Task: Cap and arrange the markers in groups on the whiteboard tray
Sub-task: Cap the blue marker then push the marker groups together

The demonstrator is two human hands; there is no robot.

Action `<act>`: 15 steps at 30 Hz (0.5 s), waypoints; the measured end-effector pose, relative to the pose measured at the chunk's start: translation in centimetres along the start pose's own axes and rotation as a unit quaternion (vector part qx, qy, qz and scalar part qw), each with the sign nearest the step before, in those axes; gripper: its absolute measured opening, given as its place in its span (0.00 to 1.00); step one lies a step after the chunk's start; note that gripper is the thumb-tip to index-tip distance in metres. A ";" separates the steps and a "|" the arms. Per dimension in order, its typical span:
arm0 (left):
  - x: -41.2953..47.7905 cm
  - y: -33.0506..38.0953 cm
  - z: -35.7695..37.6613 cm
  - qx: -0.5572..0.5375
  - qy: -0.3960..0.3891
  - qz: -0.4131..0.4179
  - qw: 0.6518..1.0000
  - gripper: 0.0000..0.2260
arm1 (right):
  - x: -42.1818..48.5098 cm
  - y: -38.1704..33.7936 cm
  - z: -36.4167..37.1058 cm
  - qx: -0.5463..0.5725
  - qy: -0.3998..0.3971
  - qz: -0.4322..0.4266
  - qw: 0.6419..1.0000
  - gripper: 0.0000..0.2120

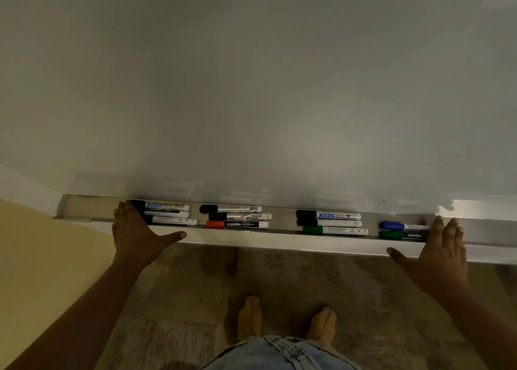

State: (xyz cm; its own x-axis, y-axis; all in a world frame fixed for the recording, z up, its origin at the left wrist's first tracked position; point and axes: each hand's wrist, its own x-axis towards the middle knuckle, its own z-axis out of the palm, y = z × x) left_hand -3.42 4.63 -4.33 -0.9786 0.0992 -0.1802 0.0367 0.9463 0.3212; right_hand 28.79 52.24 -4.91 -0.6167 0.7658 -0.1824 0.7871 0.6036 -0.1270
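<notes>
Here, seen from above, a whiteboard tray (279,243) runs across the view beneath a whiteboard (251,90). Markers lie in it in four clusters, well apart:

- the leftmost cluster (170,214) of several markers
- the second cluster (237,216), with black and red caps
- the third cluster (331,222), with black and green caps
- the rightmost pair (402,231) — one blue, one green

Every cap end that shows is capped.

The left hand (134,235) lies flat, fingers straight and thumb spread, against the outer end of the leftmost cluster. The right hand (444,246), equally flat and holding nothing, meets the outer end of the rightmost pair.

This looks like the final squaring-up — the next move likely calls for only gentle inward nudges, then lifting both hands clear.
</notes>
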 end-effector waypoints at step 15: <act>-1.8 2.6 0.7 -0.040 -0.011 0.035 0.999 0.60 | -0.5 -2.6 1.1 -0.045 0.002 -0.011 0.999 0.57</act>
State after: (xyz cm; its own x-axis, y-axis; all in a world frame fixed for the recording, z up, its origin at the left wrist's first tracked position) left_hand -1.37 7.12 -3.86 -0.9696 0.1718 -0.1744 0.0881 0.9096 0.4059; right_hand 27.10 50.03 -5.55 -0.6347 0.7524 -0.1760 0.7686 0.6382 -0.0436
